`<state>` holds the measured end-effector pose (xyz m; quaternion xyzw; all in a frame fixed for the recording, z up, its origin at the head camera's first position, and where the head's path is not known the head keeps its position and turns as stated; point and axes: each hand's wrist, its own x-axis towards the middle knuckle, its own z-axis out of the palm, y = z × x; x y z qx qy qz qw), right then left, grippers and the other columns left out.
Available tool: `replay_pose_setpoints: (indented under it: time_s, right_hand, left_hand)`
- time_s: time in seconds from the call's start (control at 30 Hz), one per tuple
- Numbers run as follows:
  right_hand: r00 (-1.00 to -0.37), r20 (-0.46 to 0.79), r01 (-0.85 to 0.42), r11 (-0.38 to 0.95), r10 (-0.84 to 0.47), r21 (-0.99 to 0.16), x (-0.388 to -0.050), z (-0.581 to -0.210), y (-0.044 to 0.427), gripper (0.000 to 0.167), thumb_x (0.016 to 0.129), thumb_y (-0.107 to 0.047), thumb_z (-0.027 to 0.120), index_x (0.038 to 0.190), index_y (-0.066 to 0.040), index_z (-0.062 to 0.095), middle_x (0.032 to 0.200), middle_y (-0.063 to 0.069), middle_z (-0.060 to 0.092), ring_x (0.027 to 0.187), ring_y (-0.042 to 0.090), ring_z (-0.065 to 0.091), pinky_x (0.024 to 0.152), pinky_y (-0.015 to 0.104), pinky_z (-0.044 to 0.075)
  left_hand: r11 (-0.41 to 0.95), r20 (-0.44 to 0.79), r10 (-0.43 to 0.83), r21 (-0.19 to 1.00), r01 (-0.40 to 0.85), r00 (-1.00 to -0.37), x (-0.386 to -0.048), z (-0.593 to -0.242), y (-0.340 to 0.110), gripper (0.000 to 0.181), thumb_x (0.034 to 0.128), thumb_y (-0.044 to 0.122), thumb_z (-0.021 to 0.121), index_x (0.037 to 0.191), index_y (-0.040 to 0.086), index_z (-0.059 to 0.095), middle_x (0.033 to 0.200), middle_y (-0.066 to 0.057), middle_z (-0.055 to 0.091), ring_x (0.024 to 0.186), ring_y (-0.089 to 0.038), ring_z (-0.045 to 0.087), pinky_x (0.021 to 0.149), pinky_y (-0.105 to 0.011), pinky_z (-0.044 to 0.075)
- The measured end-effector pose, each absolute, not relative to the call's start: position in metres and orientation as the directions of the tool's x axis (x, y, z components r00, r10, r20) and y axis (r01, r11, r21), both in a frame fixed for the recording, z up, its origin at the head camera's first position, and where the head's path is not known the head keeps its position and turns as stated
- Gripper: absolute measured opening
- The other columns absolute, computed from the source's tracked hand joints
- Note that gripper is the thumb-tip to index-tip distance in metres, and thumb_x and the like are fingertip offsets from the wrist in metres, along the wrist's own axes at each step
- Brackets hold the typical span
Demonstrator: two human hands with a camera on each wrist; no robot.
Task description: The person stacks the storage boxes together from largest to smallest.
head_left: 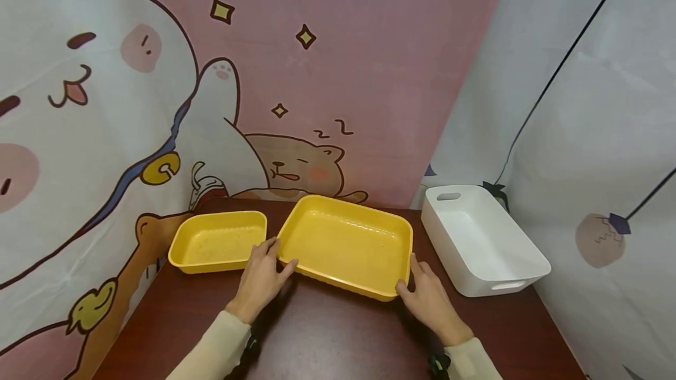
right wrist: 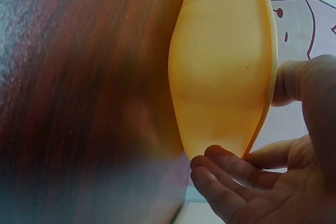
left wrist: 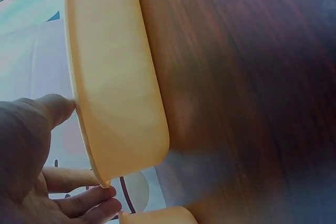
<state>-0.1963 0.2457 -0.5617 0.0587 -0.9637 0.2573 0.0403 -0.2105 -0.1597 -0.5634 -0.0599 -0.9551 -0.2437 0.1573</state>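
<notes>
A large yellow tray sits at a slight angle on the dark red-brown table, its inside bare. At its near left corner is my left hand, thumb on the front rim and fingers along the left side. My right hand holds the near right corner the same way. In the left wrist view, the left thumb and fingers touch the rim of the tray. The right wrist view shows the right hand with its thumb on the rim and fingertips against the wall of the tray.
A smaller yellow tray stands left of the large one, close to my left hand. At the right is a white bin with handle slots. A printed cloth hangs behind the table, with a white one on the right.
</notes>
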Motion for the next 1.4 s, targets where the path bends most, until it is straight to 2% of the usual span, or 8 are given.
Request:
replay_pose_setpoints:
  time_s: [0.4,0.57,0.73,0.87,1.03,1.3,1.4]
  right_hand:
    - [-0.994,0.049,-0.11,0.858,-0.098,-0.503,-0.203,-0.561,0.249,0.087,0.106,-0.027,0.076,0.175,0.011,0.038,0.148,0.027,0.068,0.118,0.033,0.072,0.112,0.059,0.066]
    - [-0.993,0.04,-0.114,0.85,-0.109,-0.515,-0.205,-0.559,0.25,0.088,0.106,-0.026,0.075,0.176,0.01,0.037,0.151,0.027,0.066,0.121,0.034,0.071,0.115,0.061,0.064]
    - [-0.992,0.036,-0.12,0.839,-0.119,-0.531,-0.204,-0.558,0.251,0.087,0.106,-0.025,0.076,0.176,0.01,0.037,0.151,0.026,0.067,0.12,0.032,0.071,0.115,0.06,0.064]
    - [-0.99,0.053,-0.137,0.828,-0.129,-0.544,-0.205,-0.558,0.252,0.086,0.105,-0.021,0.076,0.175,0.011,0.038,0.149,0.026,0.068,0.116,0.031,0.069,0.11,0.056,0.066]
    - [-0.989,0.061,-0.145,0.825,-0.134,-0.547,-0.207,-0.56,0.255,0.085,0.105,-0.019,0.076,0.175,0.01,0.038,0.147,0.024,0.069,0.108,0.027,0.065,0.097,0.045,0.062]
    - [-0.99,0.036,-0.131,0.811,-0.135,-0.57,-0.208,-0.558,0.255,0.086,0.106,-0.019,0.077,0.176,0.008,0.037,0.148,0.024,0.067,0.105,0.025,0.064,0.09,0.039,0.061]
    - [-0.99,0.029,-0.13,0.807,-0.14,-0.576,-0.209,-0.558,0.255,0.086,0.106,-0.019,0.077,0.177,0.007,0.037,0.148,0.023,0.066,0.101,0.023,0.062,0.084,0.033,0.057]
  left_hand:
    - [0.888,0.375,0.039,0.413,0.204,-0.926,-0.198,-0.564,-0.162,0.075,0.1024,0.038,0.092,0.151,-0.014,0.069,0.156,-0.033,0.069,0.147,-0.051,0.067,0.134,-0.07,0.045]
    - [0.884,0.369,0.035,0.422,0.201,-0.929,-0.194,-0.564,-0.163,0.074,0.1028,0.038,0.092,0.151,-0.013,0.069,0.156,-0.032,0.069,0.148,-0.05,0.067,0.134,-0.069,0.045]
    - [0.878,0.355,0.022,0.44,0.188,-0.935,-0.19,-0.564,-0.166,0.074,0.1025,0.038,0.092,0.152,-0.012,0.07,0.156,-0.031,0.07,0.147,-0.05,0.067,0.13,-0.067,0.051]
    - [0.867,0.334,0.002,0.469,0.168,-0.943,-0.186,-0.563,-0.166,0.074,0.1024,0.038,0.092,0.153,-0.011,0.07,0.157,-0.03,0.07,0.146,-0.049,0.068,0.123,-0.064,0.058]
    - [0.839,0.315,-0.019,0.521,0.157,-0.949,-0.183,-0.562,-0.167,0.07,0.1023,0.033,0.093,0.153,-0.008,0.07,0.155,-0.028,0.071,0.142,-0.047,0.072,0.114,-0.06,0.065]
    - [0.787,0.298,-0.049,0.599,0.147,-0.953,-0.181,-0.563,-0.172,0.061,0.1014,0.023,0.093,0.15,-0.007,0.073,0.149,-0.028,0.074,0.134,-0.048,0.077,0.114,-0.062,0.064]
    - [0.766,0.303,-0.065,0.626,0.147,-0.951,-0.18,-0.564,-0.174,0.059,0.1002,0.02,0.094,0.149,-0.007,0.074,0.14,-0.026,0.077,0.121,-0.043,0.08,0.106,-0.056,0.069]
